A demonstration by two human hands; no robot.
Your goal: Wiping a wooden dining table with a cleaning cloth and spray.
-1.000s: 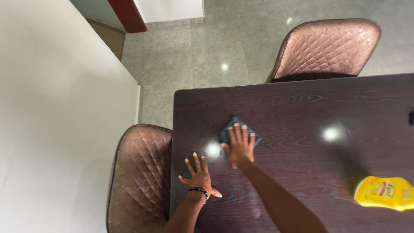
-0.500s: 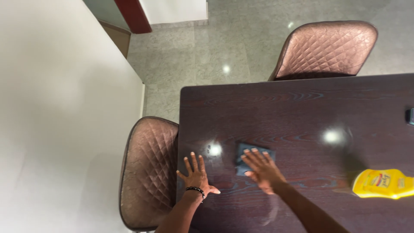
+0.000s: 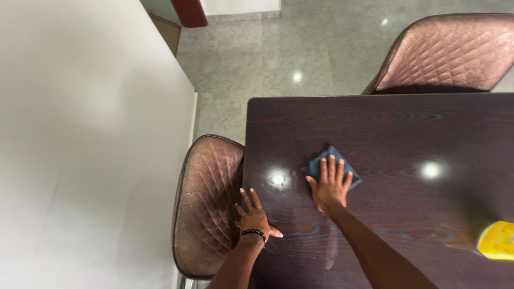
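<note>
Two hands at work: right hand (image 3: 329, 187) presses flat on small dark-blue cloth (image 3: 332, 167), left hand (image 3: 254, 217) braces the dark glossy wooden worktop (image 3: 385, 123); wiping looks midway

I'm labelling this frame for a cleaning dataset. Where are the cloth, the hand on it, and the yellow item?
Dark blue cloth (image 3: 319, 161), head view: upper corner, clear of the fingers.
Right hand (image 3: 330, 187), head view: back of the hand.
Yellow item (image 3: 498, 241), head view: middle of its visible part.
</note>
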